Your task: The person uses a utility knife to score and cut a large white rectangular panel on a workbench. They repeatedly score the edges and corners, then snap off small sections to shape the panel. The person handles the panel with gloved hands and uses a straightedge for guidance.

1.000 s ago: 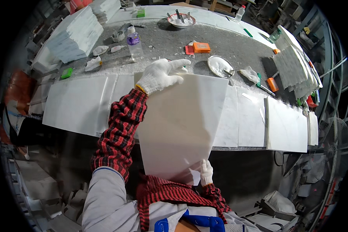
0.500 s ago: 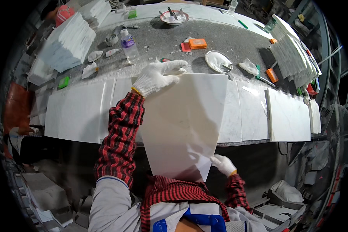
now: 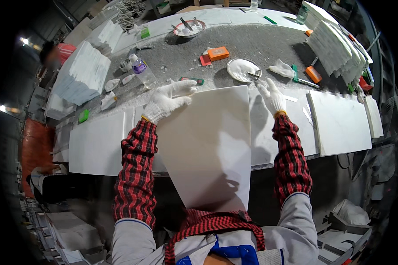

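A white stone slab [image 3: 212, 141] lies over the table's front edge, its near end reaching to my apron. At its far left corner, my left hand [image 3: 170, 101], in a white knit glove, grips the edge with some fingers stretched along it. My right hand [image 3: 272, 97], gloved the same way, is held just right of the slab with its fingers apart and nothing in them. Just beyond those fingertips sits a round dish of white paste [image 3: 239, 70], with a metal scraper [image 3: 254, 75] resting in it.
More white slabs [image 3: 97, 148] line the table's front edge, with one thicker slab [image 3: 340, 121] at right. Slab stacks stand left [image 3: 82, 73] and right [image 3: 336, 48]. Behind are a plastic bottle [image 3: 141, 70], an orange box [image 3: 218, 53] and a bowl with scrapers [image 3: 189, 29].
My right hand has left the slab's near right edge and moved forward beside the paste dish. My left hand stays on the far left corner. The view has shifted slightly.
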